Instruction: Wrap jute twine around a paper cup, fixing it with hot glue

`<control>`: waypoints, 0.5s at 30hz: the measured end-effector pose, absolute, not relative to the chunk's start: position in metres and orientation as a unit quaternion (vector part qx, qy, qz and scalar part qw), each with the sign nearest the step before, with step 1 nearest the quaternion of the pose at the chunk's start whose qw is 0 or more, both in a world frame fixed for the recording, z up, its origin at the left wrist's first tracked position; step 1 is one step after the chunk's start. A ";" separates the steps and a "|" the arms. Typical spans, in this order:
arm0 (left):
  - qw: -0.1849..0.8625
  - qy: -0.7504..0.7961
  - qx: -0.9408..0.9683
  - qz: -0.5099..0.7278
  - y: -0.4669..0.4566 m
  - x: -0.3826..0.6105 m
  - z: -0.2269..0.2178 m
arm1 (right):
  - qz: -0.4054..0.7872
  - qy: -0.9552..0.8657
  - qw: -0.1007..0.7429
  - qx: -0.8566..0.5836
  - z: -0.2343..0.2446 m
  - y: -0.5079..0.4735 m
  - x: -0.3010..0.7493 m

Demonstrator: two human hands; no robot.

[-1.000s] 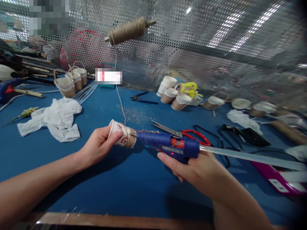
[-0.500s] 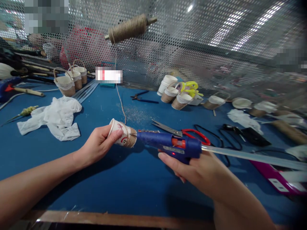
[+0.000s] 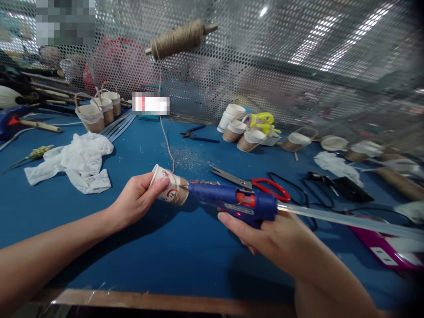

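My left hand (image 3: 141, 194) is closed round a white printed paper cup (image 3: 163, 174), tilted on its side with its base toward the right. Brown twine (image 3: 182, 197) wraps the base end of the cup, and a strand runs from it up to a spool of twine (image 3: 179, 39) on a stick. In my right hand (image 3: 261, 234) is a blue glue gun (image 3: 215, 194), its small red light lit. The gun's nozzle meets the cup at the twine-wrapped part; whether it touches is too fine to tell. A clear glue stick (image 3: 331, 216) sticks out of the gun's back.
Red-handled scissors (image 3: 270, 189) lie just behind the gun, with pliers (image 3: 200, 134) farther back. White lace cloth (image 3: 77, 163) lies at left. Several twine-wrapped cups (image 3: 91, 118) stand along the perforated metal screen (image 3: 195, 84). A purple power strip (image 3: 377, 245) sits at right.
Almost nothing differs. The glue gun and my right hand have shifted very slightly left; the cup stays in my left hand.
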State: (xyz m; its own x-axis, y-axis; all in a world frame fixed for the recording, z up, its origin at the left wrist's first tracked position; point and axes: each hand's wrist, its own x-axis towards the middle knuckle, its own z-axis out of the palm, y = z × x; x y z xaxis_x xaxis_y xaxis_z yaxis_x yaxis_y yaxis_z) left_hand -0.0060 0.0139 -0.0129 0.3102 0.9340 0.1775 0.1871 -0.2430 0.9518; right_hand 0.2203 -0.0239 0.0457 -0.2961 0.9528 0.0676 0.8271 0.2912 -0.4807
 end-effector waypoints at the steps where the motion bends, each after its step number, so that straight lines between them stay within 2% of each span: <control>1: 0.453 0.418 0.670 0.414 0.014 -0.006 -0.013 | 0.174 -0.786 0.174 -0.567 0.046 -0.024 0.220; 11: 0.451 0.429 0.657 0.425 0.014 -0.005 -0.010 | 0.033 -0.833 0.219 -0.507 0.039 -0.024 0.222; 15: 0.439 0.445 0.644 0.442 0.015 -0.006 -0.011 | 0.021 -0.843 0.217 -0.492 0.039 -0.026 0.222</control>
State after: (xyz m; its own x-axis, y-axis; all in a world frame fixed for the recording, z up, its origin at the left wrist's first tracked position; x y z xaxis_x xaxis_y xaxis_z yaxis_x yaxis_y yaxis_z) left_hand -0.0061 0.0148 -0.0107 0.2132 0.9607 0.1776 0.1860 -0.2184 0.9580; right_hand 0.2217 -0.0261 0.0391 -0.4217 0.8382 0.3458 0.8202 0.5152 -0.2487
